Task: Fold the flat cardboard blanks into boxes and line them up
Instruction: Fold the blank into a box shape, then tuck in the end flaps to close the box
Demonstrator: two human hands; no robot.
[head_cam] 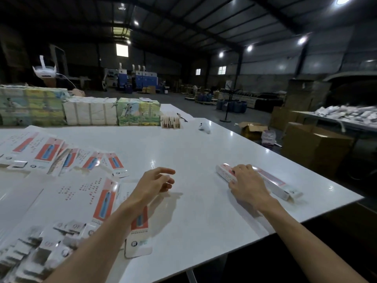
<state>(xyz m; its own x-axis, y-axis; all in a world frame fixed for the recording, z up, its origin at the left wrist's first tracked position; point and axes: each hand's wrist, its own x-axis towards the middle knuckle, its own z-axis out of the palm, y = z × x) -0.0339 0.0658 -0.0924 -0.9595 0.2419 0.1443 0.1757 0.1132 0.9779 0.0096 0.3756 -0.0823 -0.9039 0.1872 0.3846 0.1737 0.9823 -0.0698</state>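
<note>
Blur swallows the heap of flat white cardboard blanks (30,256) at the lower left, and the left forearm (106,231) covers part of one red-panelled blank (138,245). More white-and-red blanks (61,158) fan across the glossy white table (204,211); their small red print is unreadable. The left hand (155,183) hovers, fingers loosely curled, holding nothing. The right hand (245,183) curls round a long folded white-and-red cardboard box (273,182) near the table's right edge, hiding part of it
</note>
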